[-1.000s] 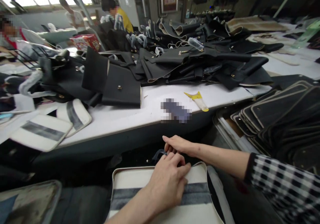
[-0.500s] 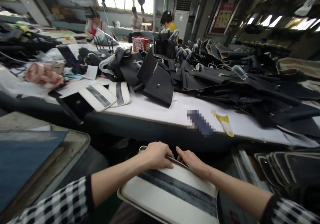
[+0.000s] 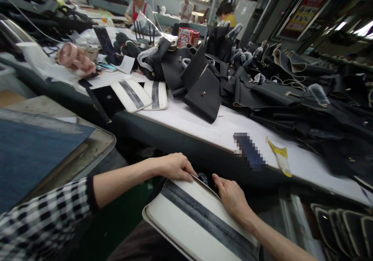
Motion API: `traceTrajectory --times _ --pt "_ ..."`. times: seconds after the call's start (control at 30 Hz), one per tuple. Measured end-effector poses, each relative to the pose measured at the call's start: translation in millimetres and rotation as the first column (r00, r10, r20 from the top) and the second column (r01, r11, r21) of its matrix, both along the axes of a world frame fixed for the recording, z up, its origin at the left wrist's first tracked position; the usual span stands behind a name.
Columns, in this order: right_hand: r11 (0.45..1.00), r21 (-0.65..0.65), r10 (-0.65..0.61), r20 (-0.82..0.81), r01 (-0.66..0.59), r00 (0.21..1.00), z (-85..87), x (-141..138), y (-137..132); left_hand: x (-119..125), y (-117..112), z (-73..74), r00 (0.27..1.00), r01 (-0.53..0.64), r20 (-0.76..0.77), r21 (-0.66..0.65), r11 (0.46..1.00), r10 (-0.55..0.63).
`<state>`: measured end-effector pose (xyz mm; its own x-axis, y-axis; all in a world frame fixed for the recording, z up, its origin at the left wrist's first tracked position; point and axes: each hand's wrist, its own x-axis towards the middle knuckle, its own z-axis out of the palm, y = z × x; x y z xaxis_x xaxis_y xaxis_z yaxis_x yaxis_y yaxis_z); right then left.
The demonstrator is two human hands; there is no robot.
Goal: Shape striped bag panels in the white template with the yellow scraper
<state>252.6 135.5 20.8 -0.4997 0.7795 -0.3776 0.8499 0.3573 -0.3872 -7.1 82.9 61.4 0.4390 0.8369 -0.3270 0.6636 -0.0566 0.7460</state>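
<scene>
A white panel with a dark grey stripe (image 3: 192,222) lies across my lap, below the table edge. My left hand (image 3: 175,167) grips its far left corner with fingers curled over the rim. My right hand (image 3: 231,197) rests on the far right edge, fingers curled down over it. A small dark piece (image 3: 203,177) shows between my two hands, just beyond the panel.
The long white table (image 3: 204,130) carries a heap of black leather pieces (image 3: 262,90), two more striped white panels (image 3: 142,93), a yellow-tipped tool (image 3: 279,156) and a pink fan (image 3: 74,58). A blue-topped stand (image 3: 37,152) is at my left. Three people work at the far tables.
My view has swung left and down. My hands have moved from the middle of the panel to its far corners, and the panel now lies more tilted.
</scene>
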Motion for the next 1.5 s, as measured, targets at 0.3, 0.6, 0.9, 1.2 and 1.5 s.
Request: traceTrajectory --times 0.3,0.6,0.9,1.2,1.5 --pt "0.996 0.005 0.086 0.080 -0.087 0.993 0.7 -19 -10 -28 -22 -29.0 0.910 -0.120 0.378 -0.159 0.980 0.173" --pt "0.993 -0.030 0.119 0.095 -0.116 0.988 5.7 -50 -20 -37 -26 -32.6 0.899 -0.097 0.412 -0.150 0.984 0.151" --pt "0.990 -0.023 0.140 0.092 -0.139 0.986 3.9 -67 -24 -53 -30 -39.2 0.904 -0.115 0.396 -0.145 0.983 0.164" --pt "0.980 -0.033 0.198 0.106 -0.195 0.975 12.6 -96 -30 -56 -31 -46.4 0.881 -0.124 0.430 -0.188 0.974 0.195" --pt "0.977 -0.038 0.215 0.140 -0.212 0.967 13.2 -116 -30 -66 -34 -65.0 0.805 -0.079 0.510 -0.415 0.906 0.303"
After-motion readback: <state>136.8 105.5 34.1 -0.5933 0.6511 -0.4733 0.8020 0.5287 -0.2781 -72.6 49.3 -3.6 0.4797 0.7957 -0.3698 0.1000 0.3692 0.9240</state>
